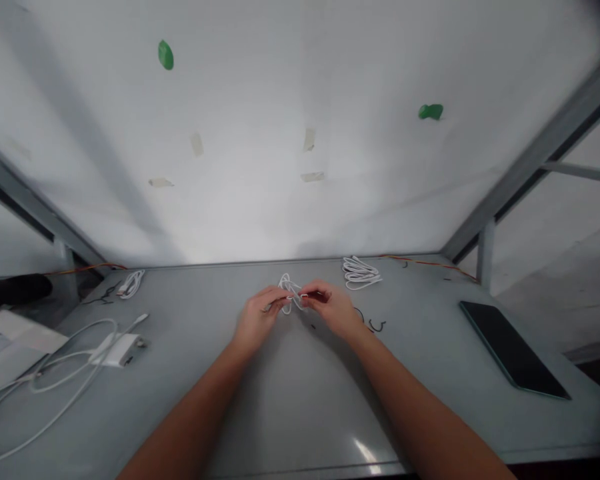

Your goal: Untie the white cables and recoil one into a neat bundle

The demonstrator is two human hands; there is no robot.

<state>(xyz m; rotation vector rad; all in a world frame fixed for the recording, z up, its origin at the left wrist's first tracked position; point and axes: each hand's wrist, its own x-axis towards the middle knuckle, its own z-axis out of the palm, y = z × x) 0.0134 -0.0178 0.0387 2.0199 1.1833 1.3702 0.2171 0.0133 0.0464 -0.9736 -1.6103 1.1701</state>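
Fingers, left hand (257, 318): thumb and fingertips pressed together, pinching a small white end of the held cable.
Fingers, right hand (337, 312): pinching another white end just beside it, the two ends apart.
White cardboard-like box (27, 330): far left of the held cable, cut off by the view's edge.
Blocky white power adapter (121, 352): well left of the held cable, a loose white cable (136, 323) looping over it.
Small white cable coil (131, 285): left of the held cable, toward the wall.
Held cable (291, 288): thin, white and looped, between the hands, over the smooth grey tabletop (280, 413); whether its loops touch down, cannot tell.
Larger white cable coil (361, 273): right of the held cable.
Thin black curved strips (377, 327): right of the held cable, nearer the wearer.
Flat dark rectangular tablet (513, 347): far right of the held cable.
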